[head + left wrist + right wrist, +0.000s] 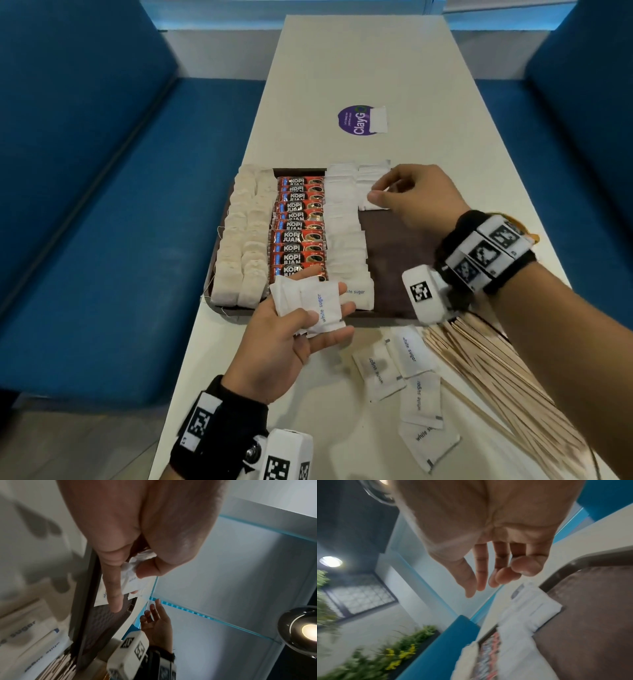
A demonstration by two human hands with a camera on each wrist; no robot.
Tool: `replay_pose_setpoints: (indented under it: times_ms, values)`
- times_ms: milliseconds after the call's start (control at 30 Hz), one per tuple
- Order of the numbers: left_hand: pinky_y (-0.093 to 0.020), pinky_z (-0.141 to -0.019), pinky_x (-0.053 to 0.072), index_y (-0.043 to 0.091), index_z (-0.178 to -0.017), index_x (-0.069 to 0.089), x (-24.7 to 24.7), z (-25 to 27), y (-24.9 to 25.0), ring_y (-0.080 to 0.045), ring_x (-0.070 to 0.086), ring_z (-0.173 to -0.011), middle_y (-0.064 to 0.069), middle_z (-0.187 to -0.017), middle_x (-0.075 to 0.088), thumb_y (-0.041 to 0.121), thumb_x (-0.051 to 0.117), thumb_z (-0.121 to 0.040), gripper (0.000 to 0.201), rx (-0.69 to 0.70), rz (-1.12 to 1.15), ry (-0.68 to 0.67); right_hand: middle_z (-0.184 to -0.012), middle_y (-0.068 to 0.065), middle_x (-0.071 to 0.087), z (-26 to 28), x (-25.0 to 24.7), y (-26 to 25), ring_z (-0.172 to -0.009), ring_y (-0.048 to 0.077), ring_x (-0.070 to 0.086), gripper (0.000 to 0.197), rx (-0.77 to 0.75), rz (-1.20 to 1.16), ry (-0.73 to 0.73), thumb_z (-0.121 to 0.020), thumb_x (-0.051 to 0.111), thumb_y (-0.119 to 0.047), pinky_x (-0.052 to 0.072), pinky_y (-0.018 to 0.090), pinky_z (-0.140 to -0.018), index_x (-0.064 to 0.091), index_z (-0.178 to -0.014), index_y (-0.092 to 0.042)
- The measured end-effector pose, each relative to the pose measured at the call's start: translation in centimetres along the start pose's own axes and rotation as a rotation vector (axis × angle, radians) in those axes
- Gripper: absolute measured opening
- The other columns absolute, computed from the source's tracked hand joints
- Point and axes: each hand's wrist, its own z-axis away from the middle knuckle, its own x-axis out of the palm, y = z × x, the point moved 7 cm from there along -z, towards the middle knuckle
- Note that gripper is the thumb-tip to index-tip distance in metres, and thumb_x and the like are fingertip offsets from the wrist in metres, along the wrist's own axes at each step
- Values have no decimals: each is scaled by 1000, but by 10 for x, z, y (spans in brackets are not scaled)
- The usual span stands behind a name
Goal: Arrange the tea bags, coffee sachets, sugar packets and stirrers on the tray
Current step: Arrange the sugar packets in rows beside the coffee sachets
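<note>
The brown tray [400,260] holds two columns of tea bags [243,240], a column of red coffee sachets [298,226], a full column of sugar packets [342,233] and a shorter second sugar column [371,178] at its far end. Palm up at the tray's near edge, my left hand [325,315] grips a bunch of white sugar packets [318,301] under the thumb; the left wrist view shows the pinched packets [132,577]. My right hand [376,191] hovers at the near end of the short column, fingers relaxed and holding nothing [488,582].
Several loose sugar packets [411,383] lie on the white table near me. A pile of wooden stirrers [496,377] spreads to their right. A purple sticker [356,120] and a white packet [378,118] sit farther up. Blue benches [85,205] flank the table.
</note>
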Motion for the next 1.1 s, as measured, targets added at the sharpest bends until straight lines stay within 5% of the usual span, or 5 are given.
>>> replay_pose_setpoints:
  times_ms: [133, 333, 600, 833, 1100]
  values:
    - [-57, -88, 59, 9, -145, 50, 13, 6, 3, -48, 64, -119, -24, -132, 65, -14, 39, -99, 53, 31, -40, -23, -93, 13, 72, 80, 7, -22, -75, 13, 61, 9, -60, -166, -167, -88, 80, -27, 53, 23, -68, 75, -92, -20]
    - [-44, -74, 63, 3, -131, 63, 27, 18, 4, -45, 72, -102, -27, -117, 72, -2, 55, -97, 35, 52, -187, 19, -88, 10, 74, 161, 29, 3, -70, 17, 69, 32, 63, -420, -279, -82, 79, -37, 57, 34, -62, 71, -108, -19]
    - [-29, -54, 57, 5, -122, 68, 35, 28, -3, -41, 75, -84, -22, -107, 75, 7, 73, -89, 33, 45, -297, 114, -77, 10, 73, 185, 20, 21, -65, 20, 64, 7, 70, -484, -217, -86, 81, -16, 57, 31, -62, 77, -89, -10]
    - [-28, -55, 56, 4, -128, 62, 34, 29, -3, -28, 73, -78, -18, -113, 75, 19, 71, -91, 41, 102, -216, 178, -72, 23, 70, 191, 26, 29, -68, 36, 72, 12, 175, -687, -195, -87, 70, 10, 61, 38, -62, 61, -85, 4]
    - [-25, -65, 57, -13, -119, 62, 33, 27, -11, -25, 69, -72, -22, -100, 72, -12, 69, -85, 35, 155, -208, 186, -87, 30, 71, 191, 20, 36, -74, 40, 74, 15, 207, -752, -147, -87, 67, 14, 61, 43, -66, 58, -91, 3]
